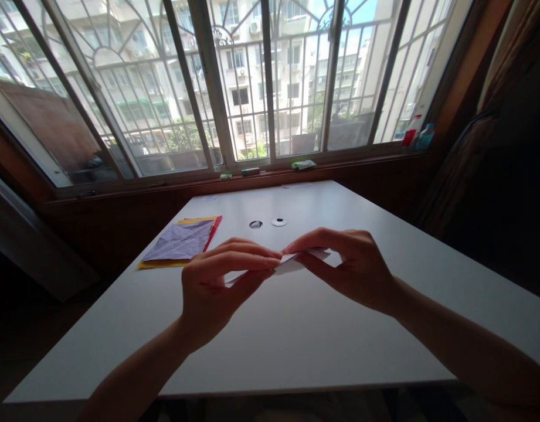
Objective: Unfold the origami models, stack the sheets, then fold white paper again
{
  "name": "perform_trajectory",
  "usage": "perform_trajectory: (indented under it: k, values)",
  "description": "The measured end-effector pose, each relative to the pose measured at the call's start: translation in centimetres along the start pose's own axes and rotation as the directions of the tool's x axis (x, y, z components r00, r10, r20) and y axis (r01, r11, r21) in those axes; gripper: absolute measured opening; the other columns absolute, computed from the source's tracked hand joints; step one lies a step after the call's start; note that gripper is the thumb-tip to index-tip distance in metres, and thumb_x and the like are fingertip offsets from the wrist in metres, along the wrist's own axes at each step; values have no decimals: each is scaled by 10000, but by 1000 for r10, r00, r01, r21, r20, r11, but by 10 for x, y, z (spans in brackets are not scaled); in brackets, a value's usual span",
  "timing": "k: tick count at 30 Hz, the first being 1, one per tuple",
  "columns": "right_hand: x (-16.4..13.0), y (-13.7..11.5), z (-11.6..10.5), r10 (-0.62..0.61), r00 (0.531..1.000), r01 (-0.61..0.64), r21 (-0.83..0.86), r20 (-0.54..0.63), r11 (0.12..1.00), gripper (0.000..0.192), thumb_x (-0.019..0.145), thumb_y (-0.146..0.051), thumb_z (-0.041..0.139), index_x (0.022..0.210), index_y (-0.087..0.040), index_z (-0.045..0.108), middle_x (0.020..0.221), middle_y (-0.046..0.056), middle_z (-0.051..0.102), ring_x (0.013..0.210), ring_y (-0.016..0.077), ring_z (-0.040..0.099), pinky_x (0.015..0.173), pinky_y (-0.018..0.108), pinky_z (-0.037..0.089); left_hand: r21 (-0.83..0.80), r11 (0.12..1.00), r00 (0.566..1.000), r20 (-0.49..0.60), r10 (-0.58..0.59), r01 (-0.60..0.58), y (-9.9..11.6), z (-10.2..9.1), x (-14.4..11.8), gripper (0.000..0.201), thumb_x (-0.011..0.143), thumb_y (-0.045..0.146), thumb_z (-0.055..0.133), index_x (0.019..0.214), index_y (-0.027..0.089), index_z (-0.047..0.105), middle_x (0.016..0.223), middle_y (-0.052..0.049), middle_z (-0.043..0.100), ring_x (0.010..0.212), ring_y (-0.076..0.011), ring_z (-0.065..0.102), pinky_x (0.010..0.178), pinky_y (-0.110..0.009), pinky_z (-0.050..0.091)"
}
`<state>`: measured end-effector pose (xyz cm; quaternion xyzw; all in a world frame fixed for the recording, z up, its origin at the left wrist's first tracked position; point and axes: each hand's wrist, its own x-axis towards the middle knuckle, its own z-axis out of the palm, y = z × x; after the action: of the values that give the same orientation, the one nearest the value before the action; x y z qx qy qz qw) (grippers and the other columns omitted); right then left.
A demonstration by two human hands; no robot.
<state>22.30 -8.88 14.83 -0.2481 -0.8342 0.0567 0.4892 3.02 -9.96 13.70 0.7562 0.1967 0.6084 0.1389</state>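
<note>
At the frame's centre, a folded white paper point(291, 262) is pinched between the fingertips of the left hand point(217, 287) and right hand point(349, 264), above the white table point(296, 340).

Both hands raised together, left hand point(217, 287) and right hand point(344, 264) pinching, fingertips nearly meeting

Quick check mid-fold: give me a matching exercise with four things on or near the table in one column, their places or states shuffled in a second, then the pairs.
1. white paper
2. stack of coloured sheets
3. two small round pieces
4. red bottle

A. on the window ledge, far right
B. pinched between both hands
C. flat on the table, left
D. side by side beyond the hands

Pairs: 1-B, 2-C, 3-D, 4-A
</note>
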Motion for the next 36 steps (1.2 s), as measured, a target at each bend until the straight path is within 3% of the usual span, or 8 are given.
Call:
perform_trajectory:
  k: [13, 19, 24, 36]
  values:
    - [-1, 0, 1, -8, 1000, 8, -2, 13, 1000, 127, 801, -157, 525, 807, -191, 646, 720, 5, 693, 595, 93, 621, 531, 171, 471, -54, 999, 1000, -6, 7, -8, 1, 2, -1, 141, 698, 104, 665, 787, 212, 683, 769, -24, 692, 742, -156, 646, 710, -302, 526]
    - [0, 2, 1, -1, 998, 2, -21, 62, 1000, 89, 766, -137, 552, 780, -171, 633, 648, -10, 657, 520, 71, 567, 492, 156, 434, -143, 980, 988, -48, -148, 140, -6, 5, -1, 53, 707, 160, 667, 733, 205, 655, 787, -26, 688, 743, -152, 649, 659, -272, 529]
    - [2, 3, 0, 42, 994, -37, -51, 97, 998, 75, 755, -147, 552, 762, -166, 625, 623, -14, 644, 496, 71, 550, 471, 159, 421, -153, 958, 969, -17, -247, 242, -12, 6, 0, 23, 715, 204, 663, 737, 201, 658, 796, -34, 689, 762, -160, 647, 659, -279, 530]
    - [1, -3, -5, -52, 998, 55, -107, 30, 993, 104, 766, -158, 551, 792, -223, 627, 680, -9, 675, 539, 94, 597, 498, 183, 471, -221, 975, 1000, -13, -23, 19, -19, 5, 3, 116, 634, 149, 727, 694, 213, 651, 659, -7, 664, 644, -140, 610, 617, -287, 503]
